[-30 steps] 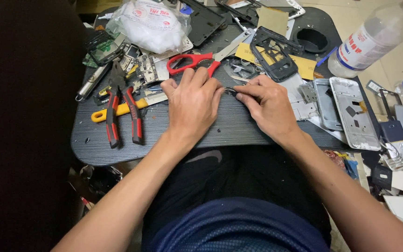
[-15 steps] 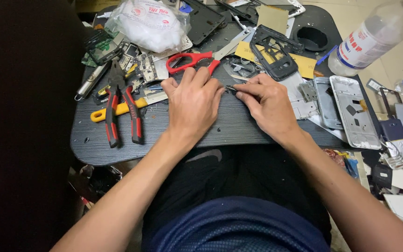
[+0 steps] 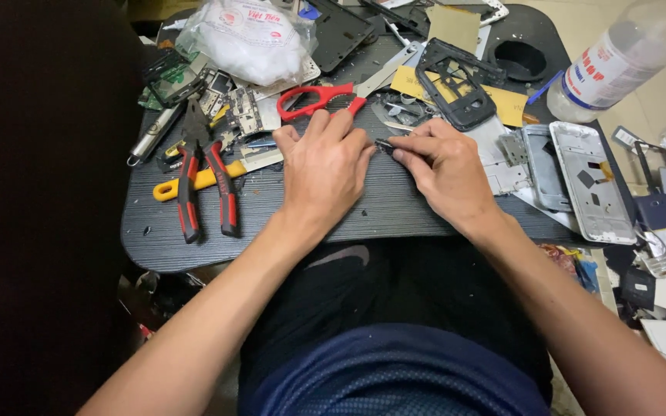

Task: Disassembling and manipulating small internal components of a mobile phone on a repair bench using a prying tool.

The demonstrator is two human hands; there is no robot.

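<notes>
— Fingers [image 3: 414, 150] of the right hand [image 3: 449, 173] are pinched shut on a small dark part [image 3: 385, 145], see it? Thumb and forefinger, right at the tip.

— Got it. And the left hand [image 3: 325, 166]?

— Lying palm down on the dark surface [image 3: 271, 216], its fingers [image 3: 341, 127] loosely curled and meeting that same small part from the other side. Whether they actually grip it I can't tell; the knuckles hide the tips.

— So the part sits between the two hands.

— Yes, just above the surface, near the middle, a little in front of the red scissors [image 3: 317, 100].

— What's off to the left?

— Red-and-black pliers [image 3: 206, 189] lying flat, crossing a yellow-handled knife [image 3: 210, 176]. A silvery metal cylinder [image 3: 152, 137] beyond them, and a crumpled clear plastic bag [image 3: 248, 38] at the far edge.

— And to the right?

— A black phone frame [image 3: 456, 85] resting on a yellow envelope [image 3: 506, 104], then a pale phone housing [image 3: 591, 181] lying face up near the edge. A clear plastic bottle [image 3: 618, 62] stands tilted past the corner.

— Both forearms are bare, coming in over the person's lap.
</notes>
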